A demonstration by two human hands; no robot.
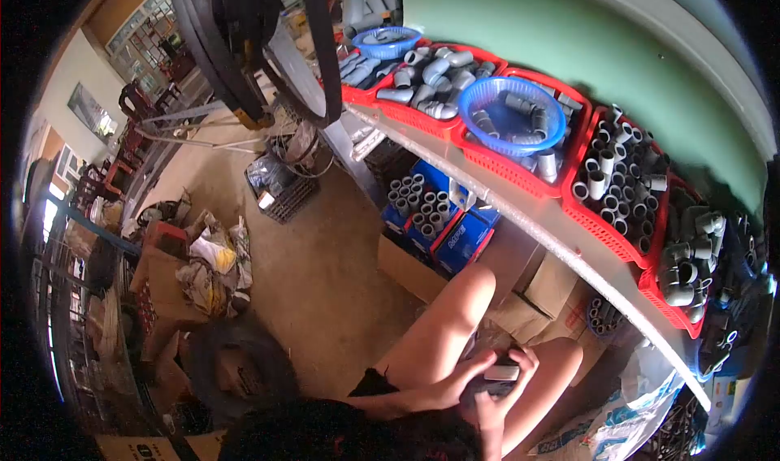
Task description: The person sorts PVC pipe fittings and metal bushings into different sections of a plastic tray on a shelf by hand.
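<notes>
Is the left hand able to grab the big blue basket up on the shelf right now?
Probably not as things stand. The left hand is low at the lap, wrapped around a small dark object together with the right hand, while the blue basket sits high up on the shelf.

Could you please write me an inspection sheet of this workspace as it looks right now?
Surface: metal shelf edge carrying red trays.
Job's things: small dark-and-light object, too small to identify.
Clutter: grey pipe fittings in trays, blue baskets, cardboard boxes, papers on floor.
Hands: left hand and right hand both hold the object above the knees.
Cables: nothing seen.
Surroundings: hanging tyres, concrete floor.
</notes>
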